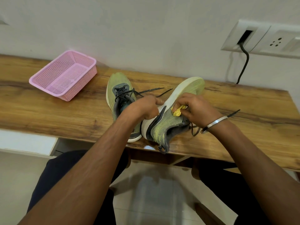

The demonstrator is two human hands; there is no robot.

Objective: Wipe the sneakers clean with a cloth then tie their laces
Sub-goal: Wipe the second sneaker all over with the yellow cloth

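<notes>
Our L hand (146, 108) grips tilted sneaker (165, 124) sole | R hand (197, 109) fingers pinch yellow cloth (177, 111) vs. its side

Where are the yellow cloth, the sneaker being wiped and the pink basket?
yellow cloth (177, 111), head view, on the bunched fold showing below the right hand's fingers.
tilted sneaker (168, 123), head view, on its green mesh side.
pink basket (48, 88), head view, on its near wall.

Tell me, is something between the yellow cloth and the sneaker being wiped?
Nothing visible. The right hand presses the yellow cloth directly on the tilted sneaker, which the left hand steadies.
</notes>
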